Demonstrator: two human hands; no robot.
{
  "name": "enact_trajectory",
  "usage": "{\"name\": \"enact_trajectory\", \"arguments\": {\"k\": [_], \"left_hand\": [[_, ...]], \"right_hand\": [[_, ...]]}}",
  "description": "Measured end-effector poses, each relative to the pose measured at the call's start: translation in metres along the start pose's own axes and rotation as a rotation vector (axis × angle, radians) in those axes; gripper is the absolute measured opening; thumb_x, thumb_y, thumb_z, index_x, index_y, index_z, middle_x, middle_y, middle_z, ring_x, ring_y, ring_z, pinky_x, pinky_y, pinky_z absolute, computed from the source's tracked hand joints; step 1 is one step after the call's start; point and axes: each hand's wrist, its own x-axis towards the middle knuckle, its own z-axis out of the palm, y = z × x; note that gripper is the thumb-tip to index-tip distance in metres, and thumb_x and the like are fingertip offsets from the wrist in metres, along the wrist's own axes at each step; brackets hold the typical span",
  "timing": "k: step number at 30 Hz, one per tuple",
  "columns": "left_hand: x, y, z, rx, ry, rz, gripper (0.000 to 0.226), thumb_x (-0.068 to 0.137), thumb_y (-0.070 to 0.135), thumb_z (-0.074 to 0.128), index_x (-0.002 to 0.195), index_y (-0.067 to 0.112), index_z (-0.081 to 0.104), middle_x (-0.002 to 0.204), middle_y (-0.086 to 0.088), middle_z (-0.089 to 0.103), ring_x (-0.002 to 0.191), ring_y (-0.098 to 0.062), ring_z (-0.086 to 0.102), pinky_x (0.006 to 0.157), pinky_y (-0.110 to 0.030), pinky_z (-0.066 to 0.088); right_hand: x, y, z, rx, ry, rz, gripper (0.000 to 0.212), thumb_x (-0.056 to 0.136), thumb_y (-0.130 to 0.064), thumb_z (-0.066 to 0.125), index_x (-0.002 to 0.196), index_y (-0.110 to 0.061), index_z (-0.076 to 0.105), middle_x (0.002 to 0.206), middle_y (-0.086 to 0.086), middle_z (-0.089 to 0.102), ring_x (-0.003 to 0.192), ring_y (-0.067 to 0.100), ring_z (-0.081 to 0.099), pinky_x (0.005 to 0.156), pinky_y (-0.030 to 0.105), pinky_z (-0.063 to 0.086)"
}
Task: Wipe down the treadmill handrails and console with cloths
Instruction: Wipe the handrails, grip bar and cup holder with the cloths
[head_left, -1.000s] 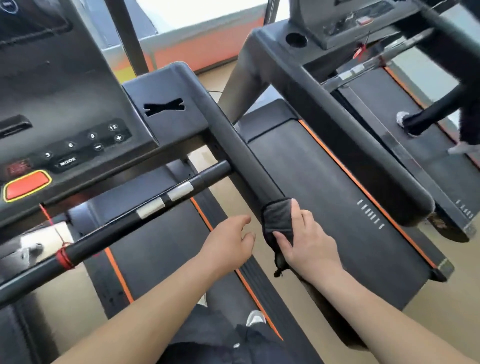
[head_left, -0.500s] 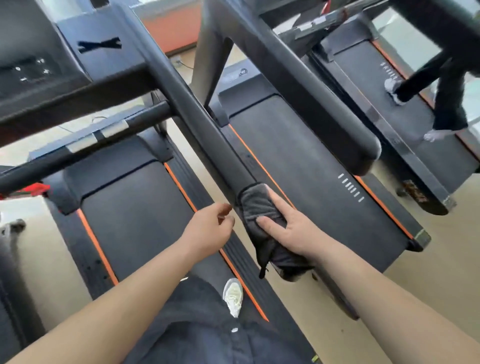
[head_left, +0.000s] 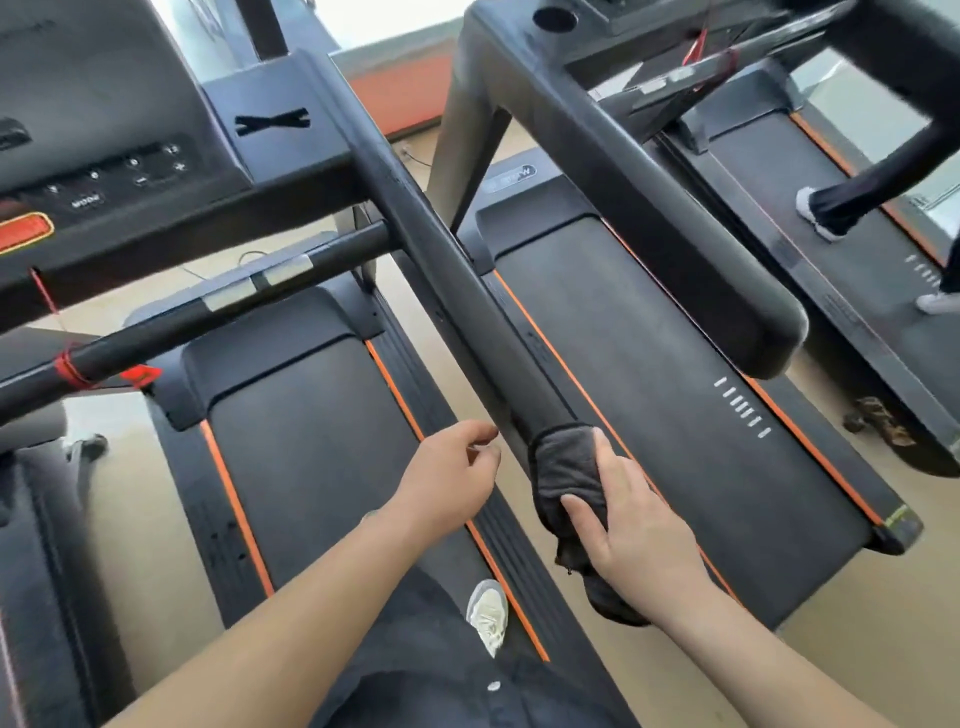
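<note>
A dark grey cloth (head_left: 563, 467) is wrapped over the near end of the black right handrail (head_left: 441, 249), which runs from the console down toward me. My right hand (head_left: 623, 530) grips the cloth around the rail, thumb on the left side. Just left of the rail, my left hand (head_left: 452, 478) hovers with loosely curled fingers and holds nothing. The black console (head_left: 104, 171) with its buttons and a red stop button sits at the upper left. A black crossbar (head_left: 208, 312) with silver sensor patches runs below it.
The treadmill belt (head_left: 311, 441) with orange edge stripes lies below, my shoe (head_left: 488, 613) on it. A second treadmill (head_left: 649, 364) stands close on the right, its handrail (head_left: 675, 218) nearby. Farther right, another person's legs (head_left: 857, 197) move on a third treadmill.
My view tipped down, then back up toward the console. My right hand stayed wrapped on the cloth at the rail's near end, and my left hand stayed beside the rail.
</note>
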Motion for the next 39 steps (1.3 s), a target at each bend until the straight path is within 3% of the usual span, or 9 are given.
{"name": "enact_trajectory", "arguments": {"k": [4,9,15,22,25,29,34,37,39], "left_hand": [[0.012,-0.002,-0.022,-0.043,0.078,0.000,0.030,0.101,0.026,0.057,0.130,0.023,0.067,0.117,0.013,0.069,0.105,-0.004,0.064,0.089,-0.016,0.044],[0.038,0.001,-0.063,-0.087,0.177,-0.007,0.026,0.100,0.025,0.058,0.124,0.023,0.070,0.105,0.012,0.071,0.095,-0.004,0.065,0.086,-0.022,0.049],[0.073,-0.001,-0.112,-0.077,0.220,-0.015,0.027,0.102,0.025,0.057,0.127,0.024,0.068,0.112,0.013,0.070,0.099,-0.002,0.065,0.083,-0.014,0.045],[0.088,-0.019,-0.143,-0.082,0.232,-0.056,0.022,0.101,0.025,0.057,0.118,0.028,0.072,0.104,0.017,0.072,0.097,0.000,0.066,0.088,-0.021,0.051],[0.083,-0.015,-0.140,-0.064,0.235,-0.043,0.022,0.101,0.024,0.057,0.118,0.027,0.071,0.103,0.019,0.071,0.096,0.004,0.065,0.084,-0.016,0.049],[0.060,-0.006,-0.109,-0.056,0.277,0.029,0.029,0.100,0.019,0.058,0.126,0.022,0.068,0.120,0.015,0.067,0.111,0.000,0.061,0.101,-0.027,0.050],[0.015,0.005,-0.042,0.055,0.425,0.291,0.044,0.092,0.004,0.066,0.135,0.016,0.063,0.150,0.001,0.051,0.142,-0.008,0.040,0.118,-0.019,0.028],[-0.015,0.013,0.002,0.035,0.414,0.425,0.049,0.089,-0.001,0.066,0.136,0.013,0.062,0.154,0.000,0.045,0.145,-0.013,0.039,0.116,-0.027,0.037],[-0.026,0.021,0.024,0.047,0.362,0.482,0.049,0.092,0.003,0.057,0.141,0.010,0.058,0.159,-0.005,0.041,0.149,-0.017,0.035,0.115,-0.036,0.041]], "right_hand": [[0.045,-0.036,-0.001,-0.169,0.034,0.002,0.084,0.094,-0.065,0.017,0.162,-0.014,0.009,0.141,0.004,0.045,0.111,0.029,0.062,0.068,0.042,0.051],[0.127,-0.092,0.005,-0.259,0.163,-0.072,0.079,0.100,-0.057,0.028,0.159,-0.006,0.021,0.130,0.013,0.052,0.093,0.033,0.062,0.053,0.035,0.037],[0.237,-0.158,-0.010,-0.214,0.173,-0.125,0.076,0.104,-0.056,0.028,0.161,-0.009,0.011,0.138,0.015,0.046,0.107,0.037,0.060,0.066,0.040,0.036],[0.314,-0.205,-0.023,-0.090,0.124,-0.051,0.071,0.104,-0.058,0.025,0.160,-0.016,0.015,0.143,0.013,0.046,0.115,0.040,0.060,0.084,0.047,0.045],[0.306,-0.193,-0.028,0.007,0.056,-0.084,0.072,0.103,-0.061,0.031,0.162,-0.026,0.009,0.151,0.006,0.040,0.125,0.036,0.055,0.094,0.048,0.045],[0.248,-0.147,-0.029,0.134,-0.026,-0.138,0.074,0.101,-0.059,0.039,0.161,-0.040,0.001,0.158,-0.009,0.027,0.131,0.029,0.051,0.096,0.047,0.046],[0.139,-0.080,-0.017,0.095,0.015,-0.160,0.078,0.097,-0.061,0.044,0.161,-0.039,0.004,0.162,-0.014,0.019,0.139,0.019,0.043,0.092,0.046,0.052],[0.087,-0.049,-0.014,0.178,-0.002,-0.106,0.081,0.094,-0.060,0.053,0.160,-0.042,0.008,0.161,-0.022,0.021,0.144,0.006,0.034,0.101,0.041,0.049],[0.070,-0.035,-0.017,0.280,-0.068,-0.073,0.076,0.096,-0.055,0.056,0.160,-0.042,0.017,0.160,-0.027,0.025,0.143,-0.007,0.028,0.112,0.029,0.039]]}}
